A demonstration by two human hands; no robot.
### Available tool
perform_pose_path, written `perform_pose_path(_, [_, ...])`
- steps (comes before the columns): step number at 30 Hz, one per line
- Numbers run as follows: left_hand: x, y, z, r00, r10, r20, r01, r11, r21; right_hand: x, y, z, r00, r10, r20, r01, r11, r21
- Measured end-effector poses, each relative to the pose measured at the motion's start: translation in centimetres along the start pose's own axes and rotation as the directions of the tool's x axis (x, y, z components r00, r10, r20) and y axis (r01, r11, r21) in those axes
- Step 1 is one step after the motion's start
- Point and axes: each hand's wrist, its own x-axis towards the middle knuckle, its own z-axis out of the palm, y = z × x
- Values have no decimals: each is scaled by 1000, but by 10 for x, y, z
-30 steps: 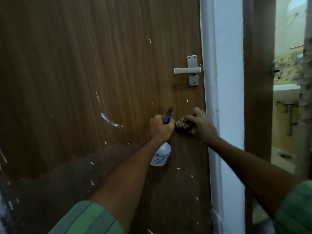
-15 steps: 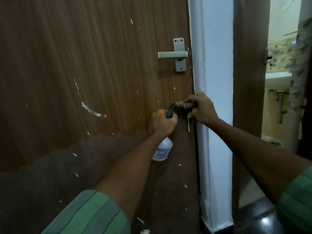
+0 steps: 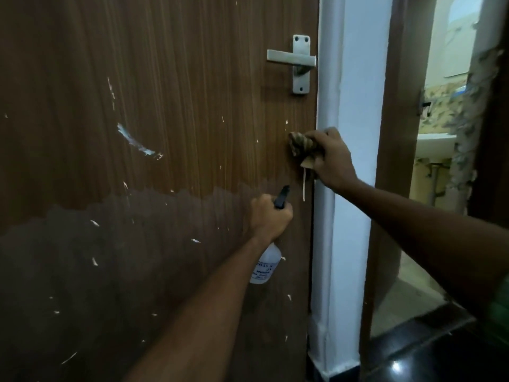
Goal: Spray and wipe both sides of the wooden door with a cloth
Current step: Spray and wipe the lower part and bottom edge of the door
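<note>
Wiping a rigid, hinged wooden door (image 3: 165, 133) near its latch edge, the right hand (image 3: 332, 158) bunches a soft, limp cloth (image 3: 301, 143) against it; the left hand (image 3: 268, 216) grips a light plastic spray bottle (image 3: 265, 267) by its neck, just below.

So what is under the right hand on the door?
A crumpled striped cloth, gripped by the right hand against the wooden door. The door surface beneath it is covered.

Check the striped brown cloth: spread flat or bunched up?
Bunched: the striped brown cloth sits wadded in the right hand against the wooden door.
</note>
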Motion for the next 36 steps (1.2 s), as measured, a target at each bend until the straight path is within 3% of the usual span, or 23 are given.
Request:
perform_pose_path(2, [-5, -2, 0, 999, -8, 41, 8, 1000, -2, 0, -5, 1, 997, -51, 58, 54, 997, -62])
perform_pose_path(4, [-2, -2, 2, 998, 4, 69, -3, 1000, -10, -9, -1, 12, 998, -62, 31, 65, 991, -117])
perform_pose_path(9, [-12, -4, 3, 999, 40, 29, -40, 999, -4, -23, 5, 16, 991, -133, 26, 136, 972, -193])
perform_pose_path(11, [-13, -9, 3, 999, -11, 31, 10, 1000, 12, -17, 4, 11, 989, -135, 65, 145, 969, -200])
perform_pose_path(15, [-21, -17, 8, 982, -148, 119, 143, 989, 45, -8, 11, 4, 951, -255, 177, 297, 912, -284])
perform_pose_path(18, [-28, -21, 16, 986, -157, 61, 155, 987, 32, -9, 21, 5, 938, -307, 158, 342, 892, -296])
perform_pose_path(23, [-39, -27, 24, 990, -122, -73, 123, 992, 6, -41, 22, 31, 976, -219, 13, 218, 957, -191])
perform_pose_path(26, [-43, -32, 25, 985, -116, -127, 110, 992, -54, -77, 25, 51, 971, -239, -1, 234, 952, -197])
perform_pose_path(28, [-46, -35, 26, 987, -89, -132, 76, 992, -104, -103, 31, 63, 916, -392, 90, 401, 883, -242])
perform_pose_path(30, [-47, -39, 24, 990, -50, -131, 34, 992, -125, -121, 40, 70, 764, -594, 250, 645, 712, -279])
perform_pose_path(32, [-48, -40, 23, 993, -10, -114, -5, 992, -126, -114, 44, 64, 652, -664, 366, 758, 590, -279])
perform_pose_path(33, [-47, -38, 22, 993, 9, -114, -23, 993, -119, -102, 43, 62, 658, -665, 354, 753, 590, -292])
perform_pose_path(34, [-46, -36, 21, 992, 17, -122, -31, 994, -109, -89, 40, 58, 715, -635, 293, 700, 645, -308])
perform_pose_path(36, [-42, -34, 17, 990, 6, -142, -21, 994, -107, -63, 30, 55, 896, -442, 35, 433, 857, -280])
